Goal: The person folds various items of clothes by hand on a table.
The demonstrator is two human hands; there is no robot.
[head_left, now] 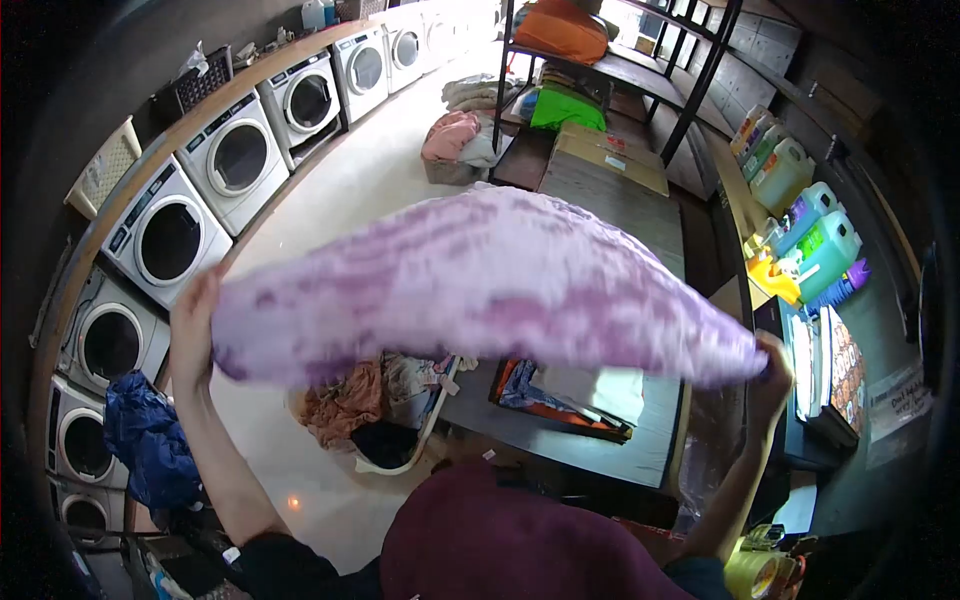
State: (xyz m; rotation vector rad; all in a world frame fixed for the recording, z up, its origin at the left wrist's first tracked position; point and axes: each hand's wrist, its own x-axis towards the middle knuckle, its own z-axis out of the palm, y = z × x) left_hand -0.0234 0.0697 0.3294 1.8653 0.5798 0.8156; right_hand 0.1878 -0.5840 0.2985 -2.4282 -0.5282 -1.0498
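Note:
A purple and white tie-dye cloth (470, 280) is stretched wide in the air in front of me, its lower edge blurred by motion. My left hand (193, 315) grips its left end, fingers closed on the fabric. At the opposite end my right hand (773, 370) pinches the other corner. Beneath the cloth stands a table (590, 455) with a grey top, partly hidden. Folded garments (590, 395) lie on it. To their left a laundry basket (425, 440) holds crumpled clothes (345, 400), also partly covered by the cloth.
Front-loading washers or dryers (170, 240) line the left wall. A blue bag (150, 440) sits near my left arm. Ahead is a metal shelf rack (640, 75) and a basket of pink laundry (455, 145). Detergent jugs (830, 250) and books (835, 370) stand at right.

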